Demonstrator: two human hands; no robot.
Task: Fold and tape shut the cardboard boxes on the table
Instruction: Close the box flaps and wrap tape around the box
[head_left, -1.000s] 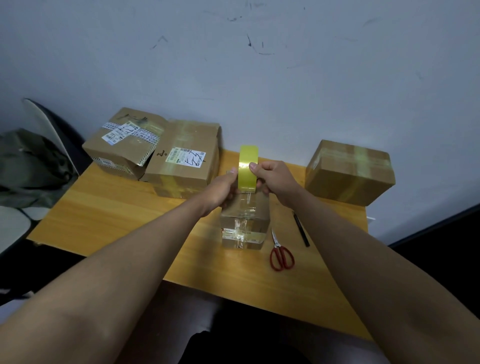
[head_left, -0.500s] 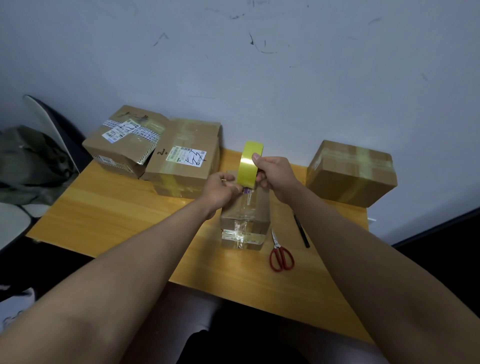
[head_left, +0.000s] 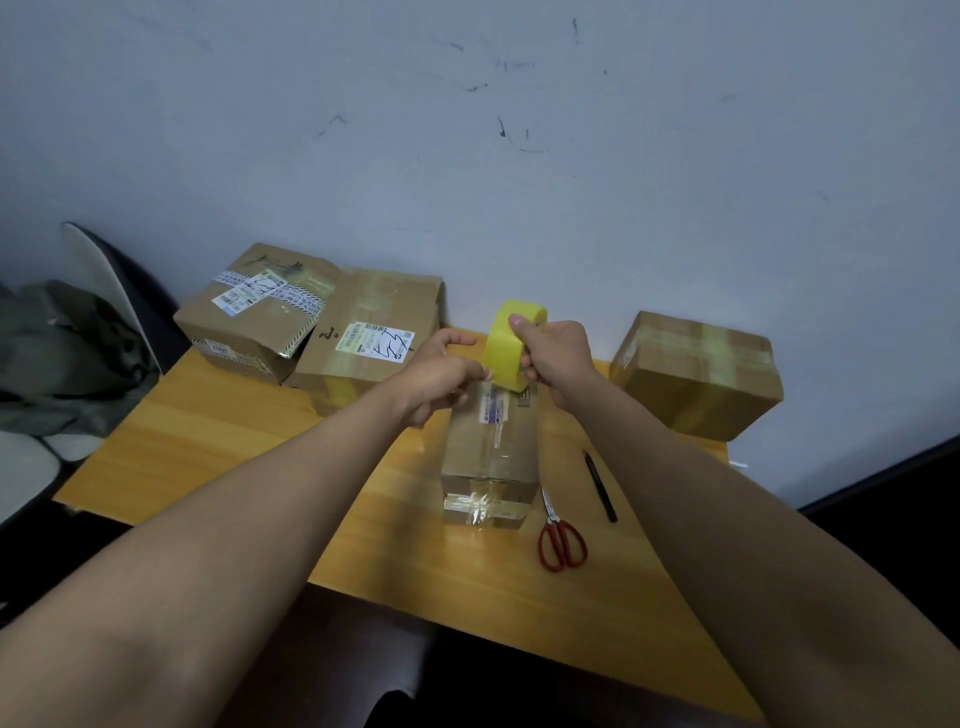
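Observation:
A small cardboard box (head_left: 491, 447) stands in the middle of the wooden table (head_left: 208, 441), glossy with clear tape on its top and front. Above its far edge my right hand (head_left: 553, 356) grips a yellow tape roll (head_left: 511, 343), tilted. My left hand (head_left: 441, 374) is just left of the roll, fingers curled, pinching the loose tape end at the roll's lower edge. Two taped boxes sit at the back left, one with striped tape (head_left: 260, 317) and one with a white label (head_left: 369, 332). Another taped box (head_left: 696, 371) sits at the back right.
Red-handled scissors (head_left: 558, 538) and a black pen (head_left: 600, 486) lie on the table right of the small box. A chair with grey-green cloth (head_left: 62, 358) stands off the table's left side. A wall runs close behind the table.
My right hand has tilted the tape roll and shifted it slightly right. My left hand has moved to the roll's lower edge and taken the tape end.

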